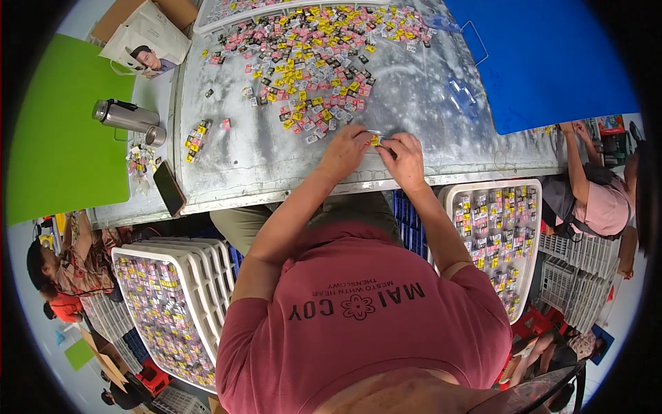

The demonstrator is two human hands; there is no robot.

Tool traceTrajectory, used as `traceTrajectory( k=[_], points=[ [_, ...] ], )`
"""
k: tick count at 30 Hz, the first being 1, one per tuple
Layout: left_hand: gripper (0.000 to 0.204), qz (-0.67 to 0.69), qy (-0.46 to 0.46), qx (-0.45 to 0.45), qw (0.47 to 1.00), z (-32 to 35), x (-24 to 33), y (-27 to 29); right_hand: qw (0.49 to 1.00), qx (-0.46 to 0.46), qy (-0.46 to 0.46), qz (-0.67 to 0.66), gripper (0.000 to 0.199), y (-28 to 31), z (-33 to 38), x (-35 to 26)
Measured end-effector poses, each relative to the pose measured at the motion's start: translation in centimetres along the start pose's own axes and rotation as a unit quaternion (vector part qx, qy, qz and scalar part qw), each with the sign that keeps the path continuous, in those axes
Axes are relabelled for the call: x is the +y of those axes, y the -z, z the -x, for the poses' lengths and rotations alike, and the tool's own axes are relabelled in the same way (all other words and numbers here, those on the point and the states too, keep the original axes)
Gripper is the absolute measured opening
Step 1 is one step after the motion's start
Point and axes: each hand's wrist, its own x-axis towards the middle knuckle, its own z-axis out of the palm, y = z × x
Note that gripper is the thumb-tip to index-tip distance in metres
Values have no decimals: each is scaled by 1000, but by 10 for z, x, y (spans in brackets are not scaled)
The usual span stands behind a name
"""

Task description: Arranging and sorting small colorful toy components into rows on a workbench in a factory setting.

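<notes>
At the near edge of the metal-topped table (pixel 241 176), my left hand (pixel 345 153) and my right hand (pixel 405 162) meet with their fingers pinched together. Between the fingertips shows a small yellow-labelled piece (pixel 375 139), with a thin, shiny, clear edge along its far side. Both hands grip it, the left from its left end and the right from its other end; the fingers cover the rest. Just beyond them spreads a heap of small square pieces (pixel 296 72) in yellow, pink, white and black. A short stack of such pieces (pixel 197 141) lies farther left.
A white tray (pixel 289 10) of pieces stands at the far edge. Clear plastic holders (pixel 463 96) lie to the right beside a blue board (pixel 552 69). A steel flask (pixel 127 115) and a phone (pixel 169 188) sit left. Filled white trays (pixel 183 276) flank me; co-workers sit at both sides.
</notes>
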Motion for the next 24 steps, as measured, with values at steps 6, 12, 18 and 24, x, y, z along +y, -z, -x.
traceTrajectory(
  k=[6, 12, 18, 24],
  points=[
    [9, 23, 46, -27, 998, -1, 1, -1, 999, -3, 15, -28, 12, 5, -5, 10],
    [8, -22, 17, -21, 999, 5, 6, -2, 998, -37, 31, -40, 12, 10, -7, 16],
    [21, 50, 82, 38, 995, 25, 7, 15, 997, -75, 9, -12, 14, 28, -18, 3],
    [44, -231, 129, 98, 959, 40, -52, 89, 983, -129, 99, -87, 40, -40, -50, -42]
  ],
)
